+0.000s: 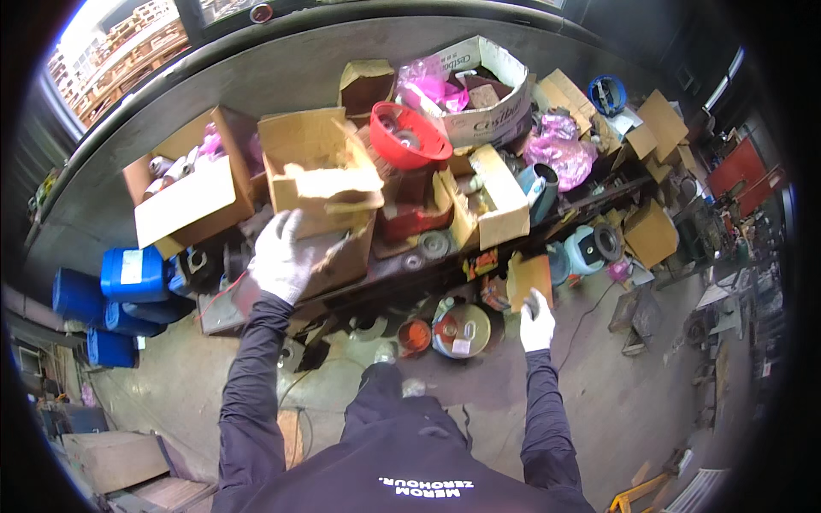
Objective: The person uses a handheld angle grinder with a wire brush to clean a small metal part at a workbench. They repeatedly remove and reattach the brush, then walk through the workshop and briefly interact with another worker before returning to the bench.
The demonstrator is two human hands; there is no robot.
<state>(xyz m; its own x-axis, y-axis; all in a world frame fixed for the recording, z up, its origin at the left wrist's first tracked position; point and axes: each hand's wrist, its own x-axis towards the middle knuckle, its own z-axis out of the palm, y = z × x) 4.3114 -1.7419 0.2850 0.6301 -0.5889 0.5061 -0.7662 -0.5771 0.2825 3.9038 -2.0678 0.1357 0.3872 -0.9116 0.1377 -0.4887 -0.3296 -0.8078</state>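
Note:
My left hand point(282, 258), in a white glove, is raised at the front of the bench. Its fingers are apart with nothing visible in them, close to an open cardboard box point(321, 261) with torn edges. Above that stands a second open cardboard box point(316, 154). To the right, my white-gloved right hand point(537, 327) hangs in front of the bench edge, fingers stretched forward. Its fingertips overlap the lower edge of a brown cardboard piece point(528, 279); whether they touch it cannot be made out. A red plastic basin point(400, 152) with round metal parts sits between boxes on the bench.
Blue jerrycans point(134, 274) stand at the left. A round drum point(462, 332) and a small orange-red container point(415, 336) are on the floor by my feet. A white carton point(500, 120), a pink plastic bag point(560, 152) and a light-blue machine point(585, 250) lie further right.

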